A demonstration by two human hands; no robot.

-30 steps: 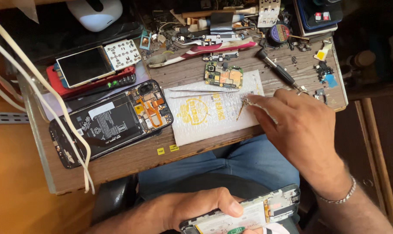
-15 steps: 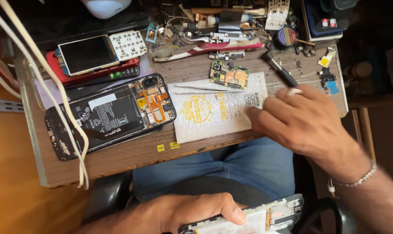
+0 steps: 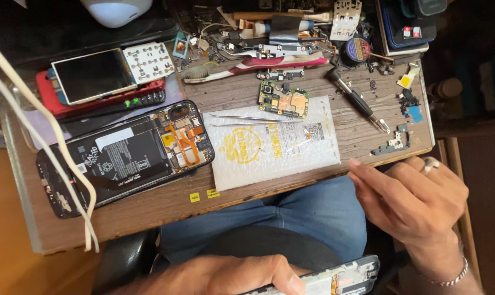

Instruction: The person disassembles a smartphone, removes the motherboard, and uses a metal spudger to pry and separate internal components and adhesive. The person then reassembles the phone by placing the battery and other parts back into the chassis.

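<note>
A worn wooden table [image 3: 149, 218] fills most of the frame, with the person's blue-jeaned legs [image 3: 291, 218] showing below its front edge at the bottom centre. At the left centre lies an opened black smartphone [image 3: 124, 155] with its back off, so the battery and an orange ribbon cable are exposed. To its right, in the middle of the frame, a white padded pouch [image 3: 274, 145] with a yellow print lies flat, and 2 thin metal tweezers [image 3: 247, 119] rest across its upper left part. In the upper left, a small display module with a white key sheet [image 3: 113, 71] sits on top of a red phone [image 3: 102, 98]. The right hand [image 3: 414, 202] hovers at the right centre, just off the table's front corner, with its fingers loosely bent and nearly together; it may pinch something tiny, but that is too small to tell. The left hand [image 3: 231, 276] at the bottom centre is closed around the end of a phone frame [image 3: 335, 278], thumb on top, held over the lap. A green circuit board [image 3: 284, 100] lies just above the pouch, a black screwdriver [image 3: 356, 101] lies to its right, and a small grey metal bracket [image 3: 392, 143] sits near the table's right edge.
</note>
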